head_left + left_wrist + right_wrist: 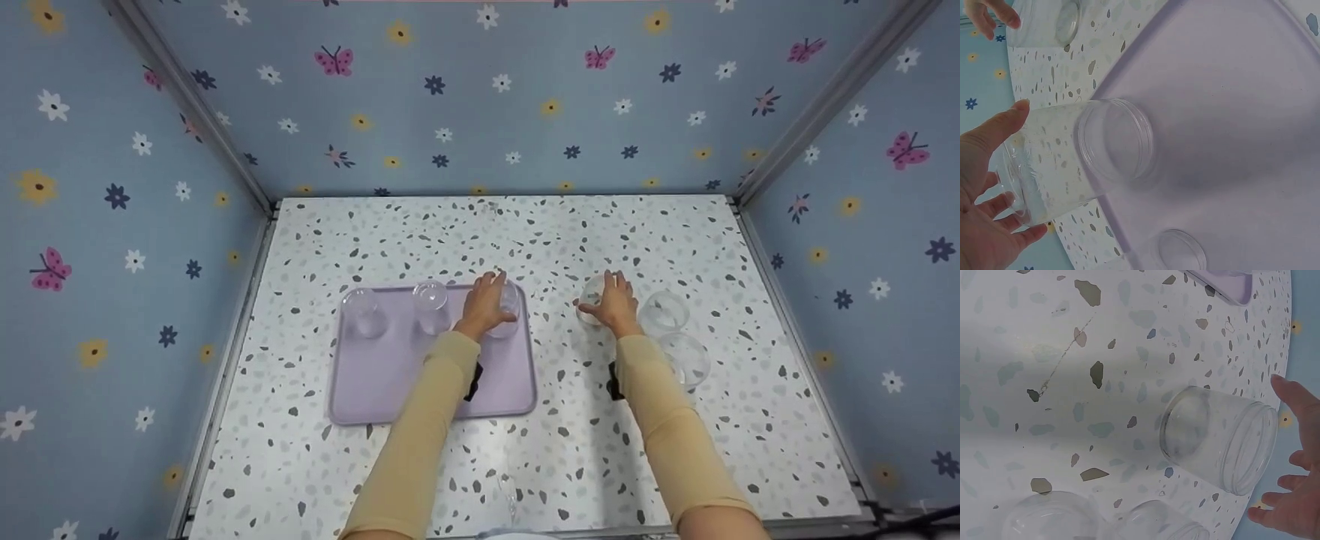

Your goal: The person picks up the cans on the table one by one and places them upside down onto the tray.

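My left hand (486, 304) grips the upper end of a clear jar (1058, 169) at the back right of the lilac tray (390, 390). In the left wrist view the thumb lies along one side and the fingers along the other, with the jar's ringed end down at the tray. My right hand (615, 304) spreads its thumb and fingers round another clear jar (1216, 436) on the table. That jar stands with its threaded rim up, and a gap shows between it and the fingers in the right wrist view.
Two more clear jars (363, 311) (431, 307) stand along the tray's back edge. Right of the tray, close by my right forearm, are two clear jars (666, 311) (686, 360) on the speckled table (570, 465). Patterned walls (480, 97) enclose the back and sides.
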A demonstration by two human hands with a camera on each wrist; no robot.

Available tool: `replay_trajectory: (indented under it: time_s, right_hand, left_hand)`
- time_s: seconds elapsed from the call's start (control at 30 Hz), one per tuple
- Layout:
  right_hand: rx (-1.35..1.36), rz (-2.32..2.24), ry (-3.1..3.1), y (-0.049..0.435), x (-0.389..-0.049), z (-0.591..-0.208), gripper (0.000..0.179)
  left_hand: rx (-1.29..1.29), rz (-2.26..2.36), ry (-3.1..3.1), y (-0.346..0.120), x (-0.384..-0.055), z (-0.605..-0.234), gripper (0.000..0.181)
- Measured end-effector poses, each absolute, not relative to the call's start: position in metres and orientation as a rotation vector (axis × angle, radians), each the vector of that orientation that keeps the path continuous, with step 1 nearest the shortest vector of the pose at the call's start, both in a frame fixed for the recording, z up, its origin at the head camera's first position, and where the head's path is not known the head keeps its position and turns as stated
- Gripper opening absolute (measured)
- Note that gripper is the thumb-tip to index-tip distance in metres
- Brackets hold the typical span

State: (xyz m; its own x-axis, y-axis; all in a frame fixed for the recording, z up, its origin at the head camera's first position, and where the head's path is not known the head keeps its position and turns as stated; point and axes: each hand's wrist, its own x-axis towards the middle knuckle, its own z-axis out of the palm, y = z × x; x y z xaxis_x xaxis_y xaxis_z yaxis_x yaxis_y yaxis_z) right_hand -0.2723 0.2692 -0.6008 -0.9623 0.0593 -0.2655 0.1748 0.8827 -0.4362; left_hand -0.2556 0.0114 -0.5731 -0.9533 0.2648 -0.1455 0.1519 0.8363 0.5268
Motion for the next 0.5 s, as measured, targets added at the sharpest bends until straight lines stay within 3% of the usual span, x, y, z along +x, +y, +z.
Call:
replay_trajectory:
  time_s: [0.13,0.5]
  right_hand:
    - [0.205,-0.659,2.774,0.269,-0.275,-0.606,0.103]
    - [0.226,-0.652,2.728,0.260,-0.266,-0.587,0.093]
  left_hand:
    - [0.311,0.748,2.784,0.011,-0.256,-0.574,0.087]
    - [0.362,0.717,2.770,0.011,-0.258,-0.572,0.087]
